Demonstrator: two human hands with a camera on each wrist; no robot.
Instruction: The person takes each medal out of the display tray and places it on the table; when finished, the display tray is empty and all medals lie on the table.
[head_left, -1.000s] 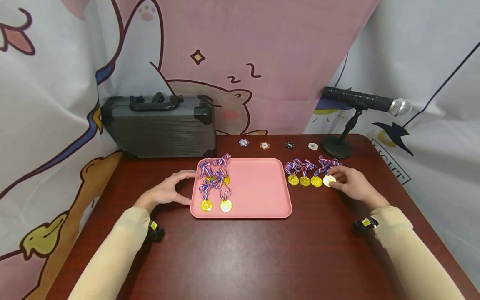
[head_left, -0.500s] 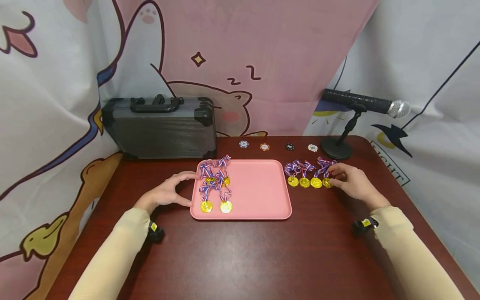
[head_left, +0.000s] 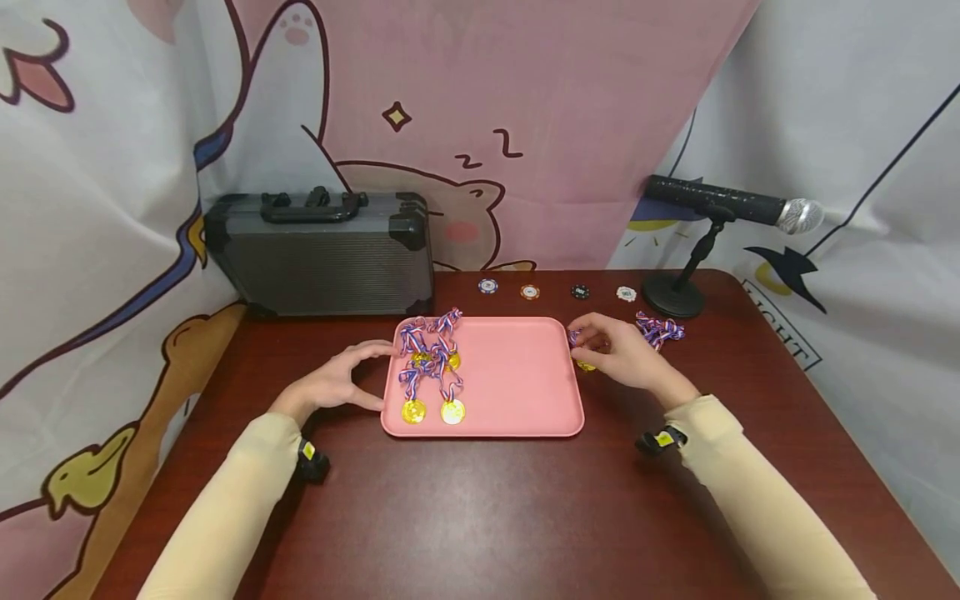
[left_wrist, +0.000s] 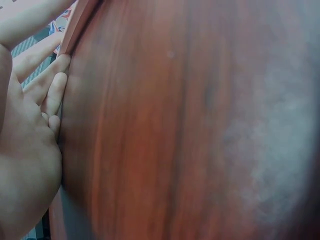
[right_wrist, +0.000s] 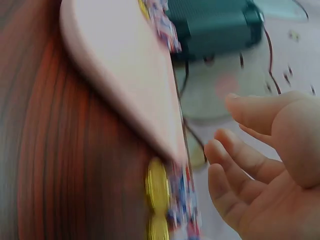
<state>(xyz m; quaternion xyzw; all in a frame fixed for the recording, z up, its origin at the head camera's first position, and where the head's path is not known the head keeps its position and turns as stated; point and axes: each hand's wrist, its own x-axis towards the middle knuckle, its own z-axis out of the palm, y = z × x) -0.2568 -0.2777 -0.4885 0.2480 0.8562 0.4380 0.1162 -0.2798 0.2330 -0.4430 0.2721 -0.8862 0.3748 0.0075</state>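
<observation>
A pink tray (head_left: 517, 379) lies on the table, with several gold medals (head_left: 453, 412) on striped ribbons over its left part. My left hand (head_left: 330, 379) rests at the tray's left edge, thumb and fingers spread along the rim. Beyond the tray's right edge my right hand (head_left: 630, 352) hovers over a row of more medals and hides most of it. One gold medal (head_left: 588, 366) and a ribbon bundle (head_left: 660, 330) show beside that hand. In the right wrist view, my fingers (right_wrist: 250, 172) are apart with nothing between them, and two medals (right_wrist: 158, 186) lie below.
A dark ribbed case (head_left: 322, 258) stands at the back left. Several poker chips (head_left: 530, 292) line the table's far edge. A microphone (head_left: 720, 202) on a black stand (head_left: 672, 294) is at the back right. Printed cloth hangs behind and on both sides.
My right hand has left the rightmost medal and moved left to the medal nearest the tray, now covering most of the row. My left hand and the tray stay where they were.
</observation>
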